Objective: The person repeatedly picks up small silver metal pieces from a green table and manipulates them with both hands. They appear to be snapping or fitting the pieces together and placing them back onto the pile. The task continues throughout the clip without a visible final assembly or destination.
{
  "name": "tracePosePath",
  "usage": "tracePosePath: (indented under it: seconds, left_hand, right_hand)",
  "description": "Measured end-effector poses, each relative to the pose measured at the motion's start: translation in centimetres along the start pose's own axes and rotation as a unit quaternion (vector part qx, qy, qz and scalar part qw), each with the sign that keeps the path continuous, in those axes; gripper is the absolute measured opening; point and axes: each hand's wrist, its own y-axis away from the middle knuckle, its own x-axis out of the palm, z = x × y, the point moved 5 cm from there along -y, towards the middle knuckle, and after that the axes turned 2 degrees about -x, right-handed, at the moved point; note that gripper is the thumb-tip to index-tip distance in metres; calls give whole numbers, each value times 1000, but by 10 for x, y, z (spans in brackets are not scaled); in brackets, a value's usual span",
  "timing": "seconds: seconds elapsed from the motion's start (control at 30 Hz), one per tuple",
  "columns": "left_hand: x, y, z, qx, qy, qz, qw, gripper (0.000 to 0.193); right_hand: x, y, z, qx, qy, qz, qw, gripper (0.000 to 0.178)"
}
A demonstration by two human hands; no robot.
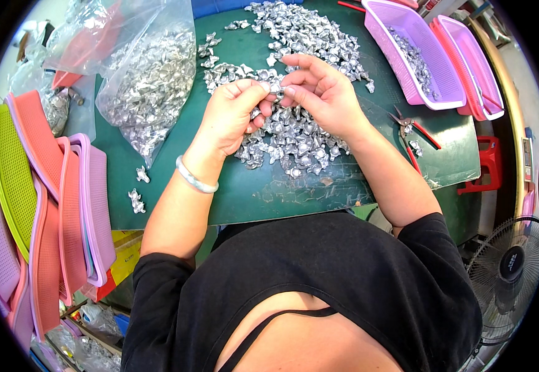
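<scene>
My left hand and my right hand meet over a heap of small silver metal castings on the green table. Thumb and fingers of each hand are pinched around one small silver metal casting, mostly covered by the fingertips. The other fingers of my right hand are raised and loosely curled. More castings lie spread beyond my hands. On the right of the table rest red-handled pliers, with a few loose castings beside them. A pale bangle circles my left wrist.
A clear plastic bag full of castings stands at the left. Stacked plastic baskets crowd the left edge. A purple basket holds castings at the far right, beside a pink one. A red stool and a fan stand right of the table.
</scene>
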Motion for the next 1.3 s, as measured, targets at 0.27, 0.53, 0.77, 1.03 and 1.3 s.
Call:
tracePosePath:
  seconds: [0.27, 0.53, 0.77, 1.03, 1.3]
  left_hand:
    - [2, 3, -3, 39, -40, -13, 998, 13]
    - [0, -1, -2, 23, -32, -16, 999, 9]
    - [-2, -5, -1, 13, 67, 36, 997, 13]
    - [-5, -6, 1, 22, 108, 49, 993, 16]
    - [-4, -5, -1, 9, 89, 49, 995, 14]
  right_hand:
    - [1, 0, 1, 0, 4, -4, 1000, 37]
    - [-32, -7, 34, -134, 125, -108, 977, 30]
    - [-159, 18, 126, -163, 564, -396, 706, 26]
    - [-119, 2, 76, -106, 556, -183, 803, 27]
    - [-14, -27, 8, -161, 481, 41, 861, 24]
